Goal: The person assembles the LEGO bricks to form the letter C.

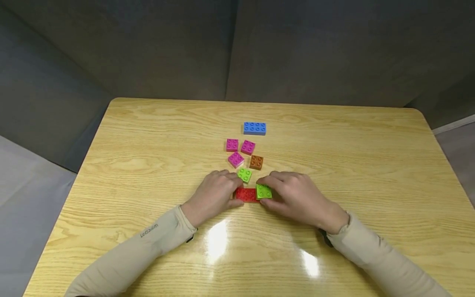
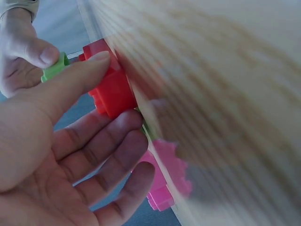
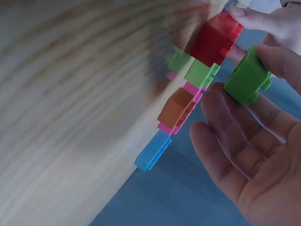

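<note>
From my head view, I have the left hand (image 1: 217,192) with its grip closed to the width of a long red building brick (image 1: 245,194), thumb and forefinger pinching the left end as it sits on the wooden surface (image 1: 148,144). I read the right hand (image 1: 297,194) as gripping too, opened just to the width of a four-stud lime-green brick (image 1: 264,191) between thumb and fingers. In the right wrist view I make out a gap: that brick is held studs up just above the red one's right end, apart from it. Just beyond the red brick I see a loose lime-green brick (image 1: 244,175) near the left fingers; whether they touch it I can't tell. Farther out I have an orange-brown brick (image 1: 256,162), three magenta bricks (image 1: 232,145) grouped beside it, and, farthest away, an eight-stud blue brick (image 1: 255,128).
</note>
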Action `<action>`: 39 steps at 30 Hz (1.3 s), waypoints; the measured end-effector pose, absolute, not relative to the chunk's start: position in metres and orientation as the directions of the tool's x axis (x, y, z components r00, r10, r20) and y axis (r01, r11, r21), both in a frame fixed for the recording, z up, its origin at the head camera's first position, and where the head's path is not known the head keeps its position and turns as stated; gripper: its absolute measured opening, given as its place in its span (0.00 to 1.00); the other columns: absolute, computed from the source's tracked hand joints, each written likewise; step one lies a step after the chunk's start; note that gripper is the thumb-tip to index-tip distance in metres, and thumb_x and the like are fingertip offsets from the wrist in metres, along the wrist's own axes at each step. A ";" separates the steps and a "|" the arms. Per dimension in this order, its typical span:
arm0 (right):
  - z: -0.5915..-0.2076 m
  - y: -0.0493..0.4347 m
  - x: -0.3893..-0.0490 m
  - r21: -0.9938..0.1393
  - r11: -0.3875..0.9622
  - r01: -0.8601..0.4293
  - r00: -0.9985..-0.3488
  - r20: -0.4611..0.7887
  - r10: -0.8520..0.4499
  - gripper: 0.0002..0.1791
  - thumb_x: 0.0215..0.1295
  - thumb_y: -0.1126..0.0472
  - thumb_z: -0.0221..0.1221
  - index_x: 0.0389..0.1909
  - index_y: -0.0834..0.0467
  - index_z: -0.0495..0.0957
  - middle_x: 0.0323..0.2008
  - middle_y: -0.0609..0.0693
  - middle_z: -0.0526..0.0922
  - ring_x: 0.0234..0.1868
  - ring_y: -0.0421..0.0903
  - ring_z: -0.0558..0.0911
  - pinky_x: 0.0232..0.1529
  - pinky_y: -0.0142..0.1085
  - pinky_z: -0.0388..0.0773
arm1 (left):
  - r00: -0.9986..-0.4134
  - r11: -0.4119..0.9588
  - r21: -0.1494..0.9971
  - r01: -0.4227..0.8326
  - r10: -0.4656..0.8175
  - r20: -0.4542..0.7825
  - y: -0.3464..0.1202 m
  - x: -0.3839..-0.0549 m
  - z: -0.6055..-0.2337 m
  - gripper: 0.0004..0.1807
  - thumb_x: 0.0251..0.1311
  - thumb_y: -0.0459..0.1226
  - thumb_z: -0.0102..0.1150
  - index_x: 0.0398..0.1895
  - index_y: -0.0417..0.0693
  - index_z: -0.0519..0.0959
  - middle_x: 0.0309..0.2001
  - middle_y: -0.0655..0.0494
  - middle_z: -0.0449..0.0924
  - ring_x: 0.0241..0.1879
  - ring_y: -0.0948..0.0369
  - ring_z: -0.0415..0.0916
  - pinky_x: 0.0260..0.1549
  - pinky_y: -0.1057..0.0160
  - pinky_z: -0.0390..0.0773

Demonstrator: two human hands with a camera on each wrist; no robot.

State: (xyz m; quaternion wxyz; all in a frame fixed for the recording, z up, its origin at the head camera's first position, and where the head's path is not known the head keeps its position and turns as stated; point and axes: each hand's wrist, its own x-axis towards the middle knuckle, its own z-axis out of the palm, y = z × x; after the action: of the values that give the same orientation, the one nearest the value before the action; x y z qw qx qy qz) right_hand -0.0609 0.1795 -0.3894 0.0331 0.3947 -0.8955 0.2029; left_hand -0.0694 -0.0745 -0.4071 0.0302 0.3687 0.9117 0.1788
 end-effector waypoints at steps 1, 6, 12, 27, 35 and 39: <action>-0.390 0.179 -0.060 -0.339 0.604 -0.721 -0.685 0.218 -0.695 0.20 0.64 0.56 0.78 0.53 0.60 0.88 0.37 0.47 0.87 0.31 0.38 0.79 0.34 0.41 0.84 | -0.727 0.664 0.350 0.661 0.683 0.076 -0.075 -0.069 -0.407 0.20 0.58 0.46 0.84 0.46 0.43 0.90 0.45 0.51 0.91 0.42 0.54 0.85 0.47 0.51 0.85; -0.394 0.179 -0.059 -0.345 0.595 -0.726 -0.678 0.213 -0.704 0.21 0.64 0.56 0.78 0.53 0.61 0.88 0.37 0.46 0.86 0.30 0.37 0.78 0.33 0.40 0.84 | -0.727 0.662 0.356 0.659 0.682 0.078 -0.075 -0.069 -0.407 0.20 0.58 0.46 0.84 0.45 0.43 0.90 0.44 0.51 0.91 0.42 0.54 0.85 0.47 0.51 0.86; -0.397 0.180 -0.059 -0.352 0.597 -0.721 -0.682 0.209 -0.701 0.21 0.63 0.56 0.78 0.53 0.61 0.87 0.36 0.45 0.85 0.29 0.36 0.77 0.32 0.39 0.83 | -0.729 0.664 0.357 0.657 0.680 0.077 -0.075 -0.069 -0.406 0.20 0.57 0.46 0.85 0.45 0.43 0.90 0.44 0.51 0.91 0.41 0.54 0.85 0.47 0.51 0.86; -0.402 0.178 -0.062 -0.362 0.611 -0.704 -0.696 0.180 -0.695 0.19 0.64 0.58 0.77 0.52 0.63 0.88 0.35 0.46 0.82 0.27 0.36 0.73 0.29 0.36 0.80 | -0.736 0.665 0.378 0.644 0.674 0.068 -0.074 -0.070 -0.407 0.19 0.57 0.45 0.85 0.43 0.43 0.90 0.42 0.52 0.91 0.40 0.55 0.84 0.45 0.52 0.85; -0.401 0.175 -0.064 -0.369 0.618 -0.694 -0.700 0.149 -0.698 0.19 0.64 0.58 0.78 0.52 0.62 0.88 0.38 0.48 0.84 0.29 0.37 0.76 0.30 0.38 0.83 | -0.734 0.662 0.383 0.644 0.676 0.066 -0.074 -0.071 -0.407 0.18 0.57 0.45 0.85 0.43 0.44 0.89 0.41 0.53 0.91 0.39 0.55 0.83 0.45 0.53 0.85; -0.401 0.174 -0.064 -0.353 0.619 -0.701 -0.695 0.146 -0.704 0.20 0.63 0.58 0.79 0.51 0.62 0.88 0.38 0.49 0.83 0.29 0.40 0.78 0.31 0.40 0.84 | -0.733 0.663 0.376 0.647 0.677 0.066 -0.074 -0.070 -0.406 0.19 0.57 0.45 0.85 0.42 0.43 0.89 0.41 0.53 0.90 0.39 0.55 0.83 0.44 0.53 0.85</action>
State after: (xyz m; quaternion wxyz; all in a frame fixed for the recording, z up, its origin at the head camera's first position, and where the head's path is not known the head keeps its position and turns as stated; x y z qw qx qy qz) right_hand -0.0637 0.1738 -0.4009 -0.0032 0.3905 -0.8998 0.1947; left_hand -0.0704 -0.0745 -0.4064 0.0397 0.3634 0.9110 0.1908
